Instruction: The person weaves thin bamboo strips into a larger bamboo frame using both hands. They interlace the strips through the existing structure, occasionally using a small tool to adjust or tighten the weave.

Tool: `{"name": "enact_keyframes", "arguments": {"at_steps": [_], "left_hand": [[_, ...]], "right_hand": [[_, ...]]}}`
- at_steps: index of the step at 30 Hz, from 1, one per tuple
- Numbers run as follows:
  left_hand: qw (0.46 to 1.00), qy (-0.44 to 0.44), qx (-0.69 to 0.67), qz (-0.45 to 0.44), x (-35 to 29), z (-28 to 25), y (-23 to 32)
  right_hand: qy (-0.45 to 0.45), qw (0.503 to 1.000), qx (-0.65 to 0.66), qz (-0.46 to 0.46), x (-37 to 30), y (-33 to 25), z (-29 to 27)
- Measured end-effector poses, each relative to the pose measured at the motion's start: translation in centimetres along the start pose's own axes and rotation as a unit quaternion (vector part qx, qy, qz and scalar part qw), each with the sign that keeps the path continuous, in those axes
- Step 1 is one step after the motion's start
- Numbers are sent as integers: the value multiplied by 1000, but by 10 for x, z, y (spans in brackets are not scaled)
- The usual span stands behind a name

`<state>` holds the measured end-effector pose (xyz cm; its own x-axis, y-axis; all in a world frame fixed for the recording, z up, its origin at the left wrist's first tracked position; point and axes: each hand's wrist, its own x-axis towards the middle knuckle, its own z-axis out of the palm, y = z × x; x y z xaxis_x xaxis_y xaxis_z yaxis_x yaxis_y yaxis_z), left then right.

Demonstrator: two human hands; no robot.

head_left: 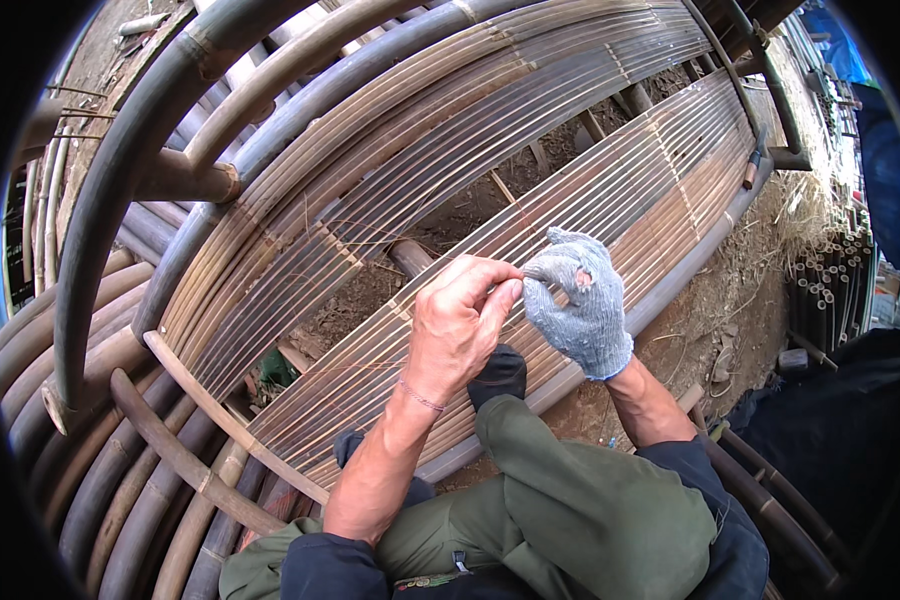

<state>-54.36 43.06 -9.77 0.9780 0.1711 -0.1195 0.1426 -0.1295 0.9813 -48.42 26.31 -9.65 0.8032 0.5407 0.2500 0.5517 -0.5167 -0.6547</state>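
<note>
In front of me my left hand (pixel 457 318), bare with a thin bracelet at the wrist, is closed in a pinch. My right hand (pixel 582 305), in a grey knitted glove with a hole in it, pinches too, and the fingertips of both meet. Whatever lies between them is too small to make out. Beneath the hands stretches a bamboo seat frame (pixel 560 225) of narrow parallel slats, with a gap along its middle. Thin reddish-brown strands (pixel 370 232) loop over the slats at the gap's left end.
Thick curved bamboo poles (pixel 95 215) rise at the left, with several dark bamboo lengths (pixel 120 480) below them. Cut bamboo tubes (pixel 835 275) are stacked at the right, near straw (pixel 800 205) and a blue tarp (pixel 885 170). My bent knee (pixel 610 490) is close to the frame's near edge.
</note>
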Motion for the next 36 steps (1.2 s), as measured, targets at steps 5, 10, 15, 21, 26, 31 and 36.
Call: {"name": "enact_keyframes", "arguments": {"at_steps": [5, 10, 15, 21, 26, 31, 36], "left_hand": [[998, 61, -31, 1, -2, 8, -6], [994, 64, 40, 77, -5, 9, -14], [999, 20, -22, -38, -9, 5, -9], [964, -42, -199, -170, -10, -6, -9], [952, -68, -231, -187, -8, -2, -7], [923, -57, -288, -247, -10, -2, -10], [904, -83, -213, -360, -14, 2, -18]], "right_hand": [[-14, 979, 119, 165, -8, -5, 7], [11, 998, 7, 57, -10, -7, 11], [46, 997, -52, 17, -8, -8, -1], [38, 996, -14, -82, -7, -18, -17], [-5, 991, -84, -104, -3, -11, -16], [-48, 982, -124, -137, -2, 4, -10], [-101, 968, -115, -198, 8, 7, -13]]}}
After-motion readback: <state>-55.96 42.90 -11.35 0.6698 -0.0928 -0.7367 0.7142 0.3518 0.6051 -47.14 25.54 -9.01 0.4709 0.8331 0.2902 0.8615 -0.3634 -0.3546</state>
